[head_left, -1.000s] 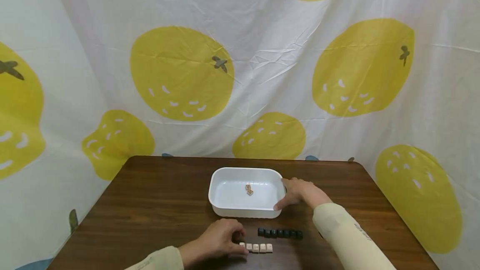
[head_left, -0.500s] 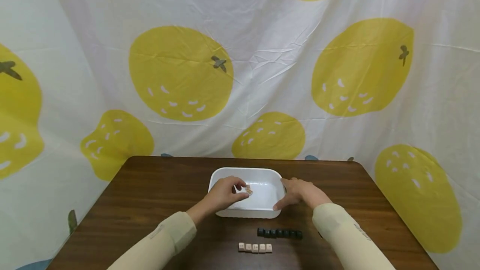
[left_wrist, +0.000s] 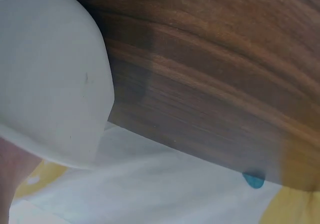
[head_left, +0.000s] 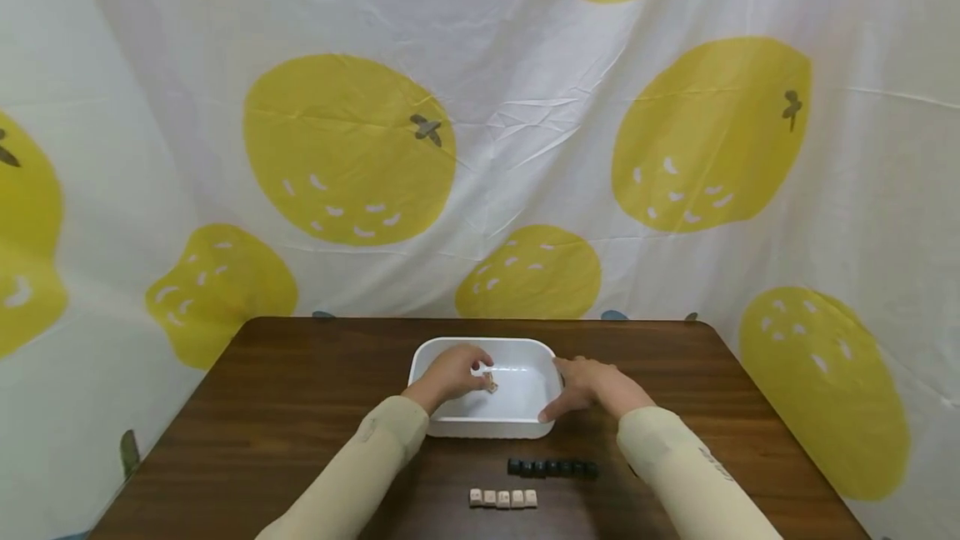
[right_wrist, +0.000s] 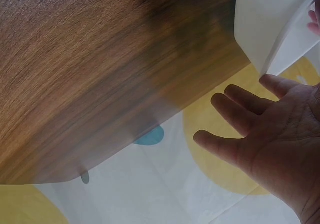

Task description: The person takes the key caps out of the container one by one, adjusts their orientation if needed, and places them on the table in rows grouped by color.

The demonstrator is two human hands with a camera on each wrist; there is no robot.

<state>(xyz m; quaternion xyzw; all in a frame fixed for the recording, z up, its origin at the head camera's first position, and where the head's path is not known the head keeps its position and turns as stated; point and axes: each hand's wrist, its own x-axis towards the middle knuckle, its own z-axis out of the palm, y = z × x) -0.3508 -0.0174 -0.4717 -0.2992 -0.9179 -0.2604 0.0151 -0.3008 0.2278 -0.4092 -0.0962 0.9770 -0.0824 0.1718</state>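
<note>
The left hand (head_left: pixel 450 373), at the beige tiles (head_left: pixel 502 497) a second ago, now pinches one over the tray (head_left: pixel 480 426); the right hand (head_left: pixel 588 383), fingers relaxed, still steadies its side.

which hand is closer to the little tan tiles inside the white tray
Left. The left hand reaches into the white tray, fingertips right at the tan tiles. The right hand rests outside against the tray's right wall.

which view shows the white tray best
The head view: the whole white tray shows on the table, with the left hand inside it and the right hand against its right end. The left wrist view shows only a blurred curved corner, the right wrist view only one edge.
</note>
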